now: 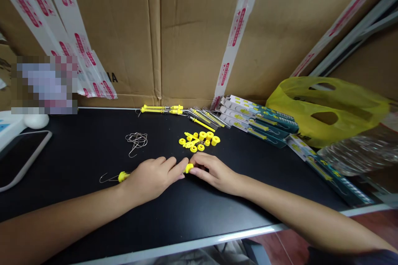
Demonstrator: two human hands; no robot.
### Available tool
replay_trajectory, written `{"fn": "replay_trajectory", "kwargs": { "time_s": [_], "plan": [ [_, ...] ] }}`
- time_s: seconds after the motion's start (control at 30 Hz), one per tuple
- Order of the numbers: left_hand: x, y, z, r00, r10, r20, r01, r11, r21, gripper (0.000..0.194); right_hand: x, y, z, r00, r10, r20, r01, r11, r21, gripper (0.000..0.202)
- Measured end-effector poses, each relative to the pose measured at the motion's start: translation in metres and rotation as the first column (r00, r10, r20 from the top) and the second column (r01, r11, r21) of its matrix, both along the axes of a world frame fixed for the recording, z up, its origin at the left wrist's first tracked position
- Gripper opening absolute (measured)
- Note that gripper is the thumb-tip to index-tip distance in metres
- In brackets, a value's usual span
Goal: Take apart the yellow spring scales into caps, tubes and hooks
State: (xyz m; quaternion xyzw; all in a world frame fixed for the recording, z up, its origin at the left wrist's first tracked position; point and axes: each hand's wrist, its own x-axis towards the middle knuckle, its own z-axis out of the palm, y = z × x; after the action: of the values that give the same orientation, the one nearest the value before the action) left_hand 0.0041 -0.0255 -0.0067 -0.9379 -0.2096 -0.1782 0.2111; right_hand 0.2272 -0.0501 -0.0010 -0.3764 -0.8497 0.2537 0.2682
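Observation:
My left hand is wrapped round a tubular spring scale and hides most of its body. At the scale's left end a yellow collar and a thin wire hook stick out past my wrist. A yellow cap shows at the right end, pinched between thumb and fingers of my right hand. Just beyond my hands lie loose yellow caps and small plastic parts, with some small springs among them. To their left is a tangle of wire hooks.
Assembled spring scales and loose springs with yellow rods lie along the cardboard at the back. Printed boxes, a yellow plastic bag and a clear wrapped pack are at right. A phone lies at left.

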Motion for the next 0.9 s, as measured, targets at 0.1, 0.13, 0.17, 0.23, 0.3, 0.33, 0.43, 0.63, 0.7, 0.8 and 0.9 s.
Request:
{"fn": "replay_trajectory", "kwargs": {
  "time_s": [0.1,0.13,0.17,0.23,0.3,0.33,0.43,0.63,0.7,0.8,0.9],
  "plan": [
    [0.0004,0.0004,0.0006,1.000,-0.011,0.010,0.011,1.000,-0.001,0.028,0.0008,0.0012,0.0001,1.000,0.009,0.009,-0.009,1.000,0.027,0.017],
    [0.0008,0.0007,0.0010,1.000,-0.017,0.017,0.017,1.000,0.000,0.028,0.0013,0.0018,-0.0001,1.000,0.014,0.017,-0.015,0.999,0.044,0.017],
    [0.0012,0.0010,0.0014,0.999,-0.022,0.022,0.022,1.000,0.000,0.027,0.0019,0.0026,-0.0005,0.999,0.020,0.026,-0.021,0.998,0.063,0.016],
    [0.0021,0.0019,0.0021,0.999,-0.035,0.033,0.035,0.999,0.000,0.027,0.0033,0.0043,-0.0013,0.999,0.029,0.040,-0.033,0.993,0.110,0.015],
    [0.0023,0.0024,0.0025,0.998,-0.042,0.038,0.043,0.999,-0.003,0.026,0.0048,0.0056,-0.0013,0.998,0.039,0.044,-0.045,0.987,0.152,0.016],
    [0.0021,0.0024,0.0025,0.998,-0.046,0.039,0.046,0.999,-0.004,0.027,0.0054,0.0060,-0.0009,0.998,0.045,0.048,-0.053,0.985,0.164,0.016],
    [0.0007,0.0017,0.0023,0.998,-0.046,0.032,0.046,0.999,-0.001,0.027,0.0064,0.0057,0.0014,0.996,0.048,0.077,-0.060,0.986,0.158,0.018],
    [-0.0005,0.0001,0.0028,0.999,-0.032,0.022,0.031,0.999,0.028,0.030,0.0041,0.0037,0.0029,0.997,0.055,0.061,-0.061,0.993,0.106,0.027],
    [-0.0005,-0.0004,0.0031,0.999,-0.021,0.026,0.020,0.999,0.030,0.029,0.0036,0.0033,0.0027,0.997,0.050,0.051,-0.055,0.994,0.099,0.027],
    [-0.0004,-0.0004,0.0027,0.999,-0.030,0.029,0.029,0.999,0.027,0.030,0.0035,0.0027,0.0028,0.999,0.035,0.034,-0.038,0.996,0.078,0.023],
    [-0.0004,0.0007,0.0015,0.999,-0.027,0.031,0.027,1.000,0.006,0.030,0.0038,0.0028,0.0018,1.000,0.020,0.017,-0.021,0.998,0.059,0.016]
  ]
}}
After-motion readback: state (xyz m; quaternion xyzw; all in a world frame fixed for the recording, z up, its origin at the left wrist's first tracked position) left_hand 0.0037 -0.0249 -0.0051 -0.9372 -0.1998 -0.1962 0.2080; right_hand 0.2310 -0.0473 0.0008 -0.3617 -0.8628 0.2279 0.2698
